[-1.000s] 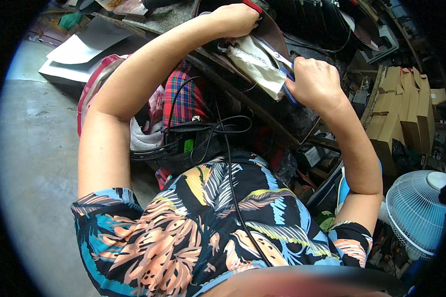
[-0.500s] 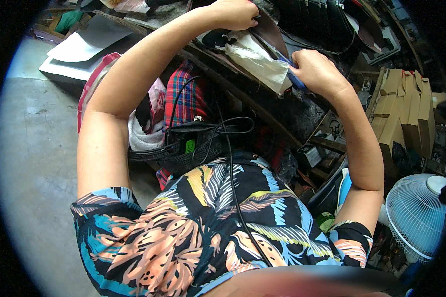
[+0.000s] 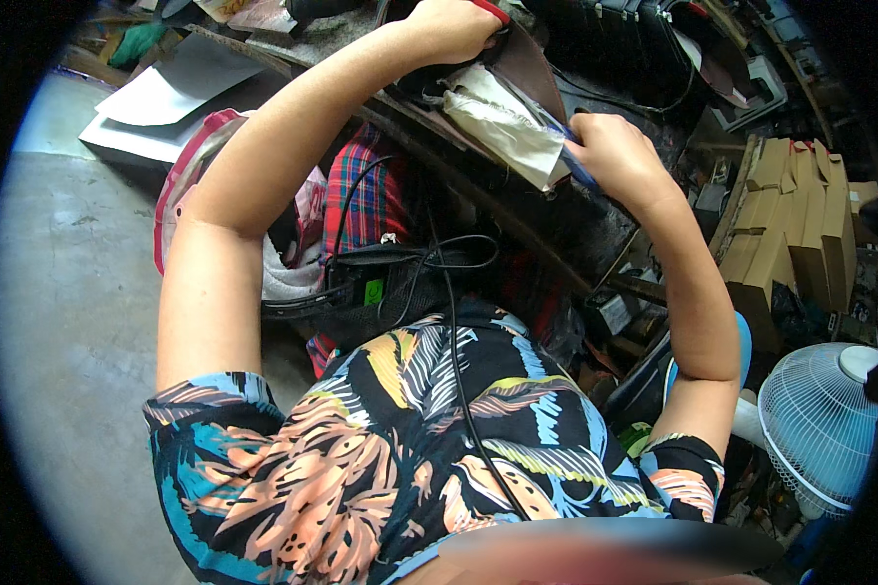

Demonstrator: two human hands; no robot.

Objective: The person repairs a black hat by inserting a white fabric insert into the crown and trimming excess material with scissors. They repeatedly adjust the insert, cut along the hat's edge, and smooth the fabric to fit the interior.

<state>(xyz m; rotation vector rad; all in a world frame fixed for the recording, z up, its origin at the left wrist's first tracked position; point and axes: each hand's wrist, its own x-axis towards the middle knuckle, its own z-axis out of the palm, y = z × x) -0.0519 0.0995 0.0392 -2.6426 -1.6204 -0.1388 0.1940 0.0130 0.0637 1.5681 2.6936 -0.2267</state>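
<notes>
Left hand (image 3: 451,27) closed over top edge of brown leather piece (image 3: 534,70), far centre on cluttered workbench (image 3: 517,229). Right hand (image 3: 615,156) curled around blue-handled tool (image 3: 578,168), tool tip hidden under white cloth-like sheet (image 3: 502,122). Sheet laid against leather piece, between both hands. Cardboard boxes (image 3: 790,224) stacked at right. White fan (image 3: 819,424) seen near right. Black cable (image 3: 454,322) draped over patterned shirt.

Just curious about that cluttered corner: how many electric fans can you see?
1. A white fan stands at the lower right, below the stack of cardboard boxes and beside the person's right elbow. Clutter may hide others.
</notes>
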